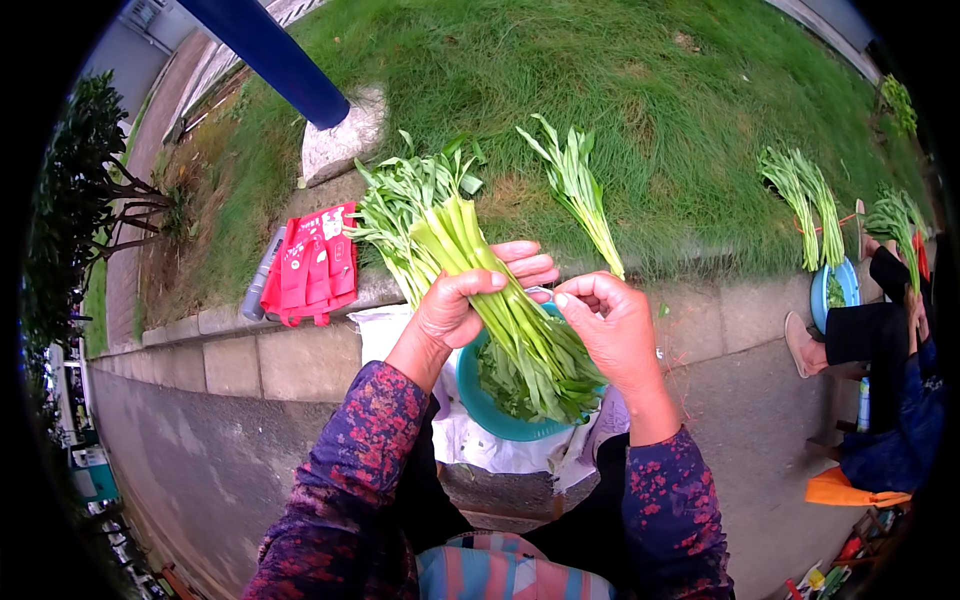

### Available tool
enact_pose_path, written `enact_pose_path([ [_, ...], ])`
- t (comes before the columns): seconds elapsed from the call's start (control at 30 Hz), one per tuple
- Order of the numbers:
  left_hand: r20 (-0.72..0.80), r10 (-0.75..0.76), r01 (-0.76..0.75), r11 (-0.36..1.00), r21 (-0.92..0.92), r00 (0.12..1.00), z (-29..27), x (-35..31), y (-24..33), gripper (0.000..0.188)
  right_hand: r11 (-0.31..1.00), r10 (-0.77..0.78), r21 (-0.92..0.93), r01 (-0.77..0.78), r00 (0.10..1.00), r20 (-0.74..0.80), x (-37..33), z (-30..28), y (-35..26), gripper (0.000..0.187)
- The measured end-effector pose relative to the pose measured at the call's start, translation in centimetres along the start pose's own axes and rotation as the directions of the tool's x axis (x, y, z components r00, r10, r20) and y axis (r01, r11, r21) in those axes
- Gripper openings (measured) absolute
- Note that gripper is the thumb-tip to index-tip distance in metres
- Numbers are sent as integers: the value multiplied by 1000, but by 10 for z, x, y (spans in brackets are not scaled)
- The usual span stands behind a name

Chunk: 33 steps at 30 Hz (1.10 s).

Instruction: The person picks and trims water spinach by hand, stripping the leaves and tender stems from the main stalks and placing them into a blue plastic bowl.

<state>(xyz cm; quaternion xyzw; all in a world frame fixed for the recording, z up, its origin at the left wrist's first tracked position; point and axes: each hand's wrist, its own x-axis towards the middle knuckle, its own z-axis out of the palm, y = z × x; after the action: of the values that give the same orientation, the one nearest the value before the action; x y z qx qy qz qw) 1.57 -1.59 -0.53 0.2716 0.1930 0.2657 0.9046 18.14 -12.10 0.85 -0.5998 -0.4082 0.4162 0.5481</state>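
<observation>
1. Left hand (462,300): clenched around a bundle (470,270) of long green leafy stalks. The fingers wrap the stalks near mid-length; the thumb lies across the front.
2. Bundle: tilted, leafy tops pointing up and left toward the grass (620,100), cut ends pointing down and right into the basin (490,412). The stalks lie side by side in the grip.
3. Right hand (615,325): fingers curled inward, thumb and fingertips pinched together just beside the right edge of the bundle. Whether anything is held in the pinch cannot be told.
4. Basin: teal, round, directly below both hands. It holds loose green leaves. It rests on a white sheet (470,440) spread over the kerb (270,360) and the person's lap.
5. Loose stalk bunch (578,190): lies on the grass above the right hand, apart from the held bundle.
6. Red bag (312,265): lies on the kerb, left of the bundle. A grey cylinder (262,275) touches its left side.
7. Blue pole (275,55): rises from a stone block (340,135) at upper left.
8. Second person (890,390): seated at far right, well apart, beside a blue basin (835,290) and two more green bunches (805,200) on the grass.
</observation>
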Motion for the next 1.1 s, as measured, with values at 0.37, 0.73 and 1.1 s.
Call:
enact_pose_path([
  [0.37, 34, -14, 13, 999, 37, 999, 0, 2, -2, 58, 945, -202, -262, 197, 979, 8, -4, 8, 0, 6],
  [0.73, 49, 13, -15, 999, 34, 999, 9, -2, -11, 26, 999, -15, -37, 11, 992, -122, -2, -2, 9, 5],
  [1.1, -146, 176, -179, 984, -3, 973, -8, 6, 2, 18, 995, -76, -84, 55, 960, -271, 4, -20, 1, 20],
])
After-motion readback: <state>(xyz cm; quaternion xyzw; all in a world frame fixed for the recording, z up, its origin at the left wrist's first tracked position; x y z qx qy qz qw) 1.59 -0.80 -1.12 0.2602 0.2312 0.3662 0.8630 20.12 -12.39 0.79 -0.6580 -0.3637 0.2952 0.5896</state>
